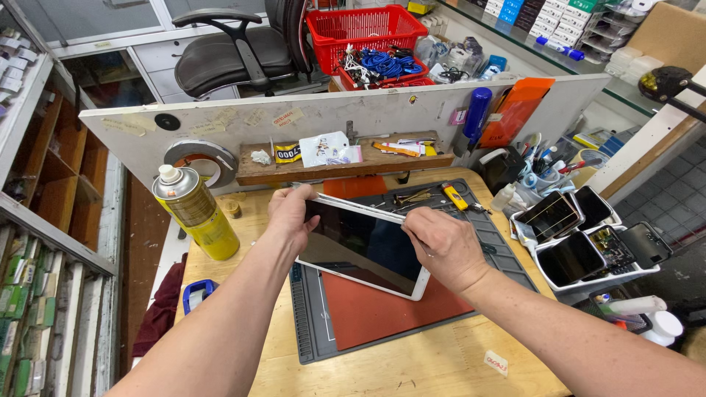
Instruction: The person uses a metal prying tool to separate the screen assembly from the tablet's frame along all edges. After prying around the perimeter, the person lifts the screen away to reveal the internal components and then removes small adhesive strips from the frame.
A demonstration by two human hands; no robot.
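Tablet (364, 246) is tipped up over the grey and red work mat (382, 316), my left hand (290, 213) pinching its top corner while my right hand (441, 246) pinches the upper edge, so I'd say we're mid screen-separation and next needs slow, even prying. White tray (588, 276) holds several phones; red basket (364, 33) looks empty, blue cables beside it.

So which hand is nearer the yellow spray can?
Left. The left hand grips the tablet's top-left edge, just right of the yellow spray can. The right hand is on the tablet's right side, farther off.
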